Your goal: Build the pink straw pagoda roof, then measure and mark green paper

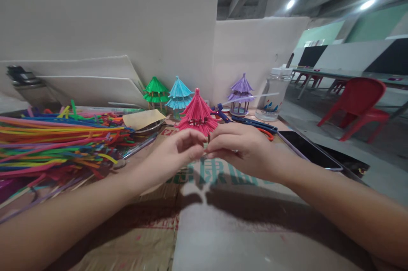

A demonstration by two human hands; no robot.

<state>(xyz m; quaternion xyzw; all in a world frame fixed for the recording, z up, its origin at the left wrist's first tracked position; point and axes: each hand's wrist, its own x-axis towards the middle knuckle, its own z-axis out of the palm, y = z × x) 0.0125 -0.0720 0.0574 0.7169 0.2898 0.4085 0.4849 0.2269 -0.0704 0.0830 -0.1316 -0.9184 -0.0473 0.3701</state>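
Observation:
A pinkish-red model pavilion with a two-tiered, pointed roof of fuzzy strips stands upright at the middle. My left hand curls in from the left, thumb and fingertips closing at the pavilion's lower part. From the right, my right hand bends over the same spot, its fingertips meeting those of the left. Both hands hide the posts and base, so the exact grip cannot be seen. Behind stand a green pavilion, a light blue pavilion and a purple pavilion.
Bundles of coloured pipe cleaners fill the left side. A glue gun, pliers, a clear bottle and a phone lie or stand rightward. White boards rise behind. A red chair stands beyond the table.

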